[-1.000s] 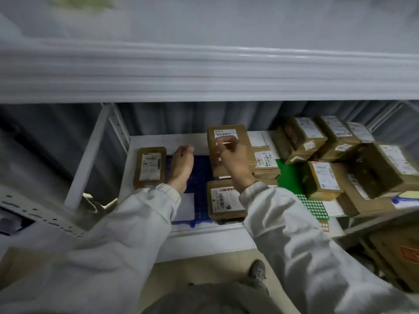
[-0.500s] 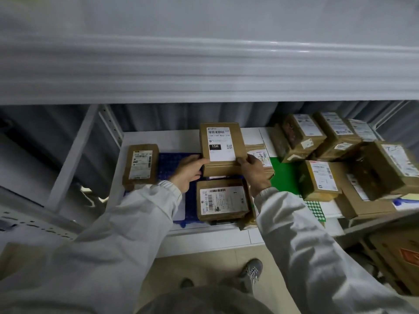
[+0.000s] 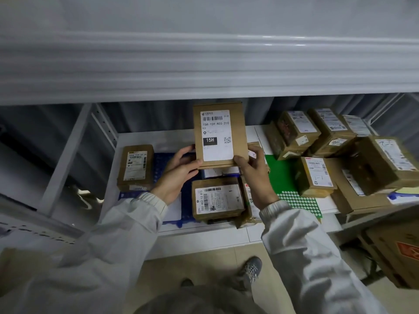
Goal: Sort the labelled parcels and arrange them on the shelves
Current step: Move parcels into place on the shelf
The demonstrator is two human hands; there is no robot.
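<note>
A brown cardboard parcel (image 3: 238, 123) with a white label reading 15H is held up above the low white shelf (image 3: 145, 138), label facing me. My left hand (image 3: 179, 173) grips its lower left corner and my right hand (image 3: 254, 171) grips its lower right corner. Below it a labelled parcel (image 3: 217, 201) lies flat on a blue mat (image 3: 162, 162). Another labelled parcel (image 3: 136, 167) lies at the shelf's left end.
A heap of several brown labelled parcels (image 3: 335, 155) fills the shelf's right half, partly on a green mat (image 3: 283, 175). The upper shelf's white front edge (image 3: 204, 69) runs overhead. A large carton (image 3: 394, 252) stands on the floor at right, and my shoe (image 3: 249, 271) below.
Both hands took hold of the 15H parcel and lifted it off the stack, tilting its label up toward me. It now stands higher than half a second ago.
</note>
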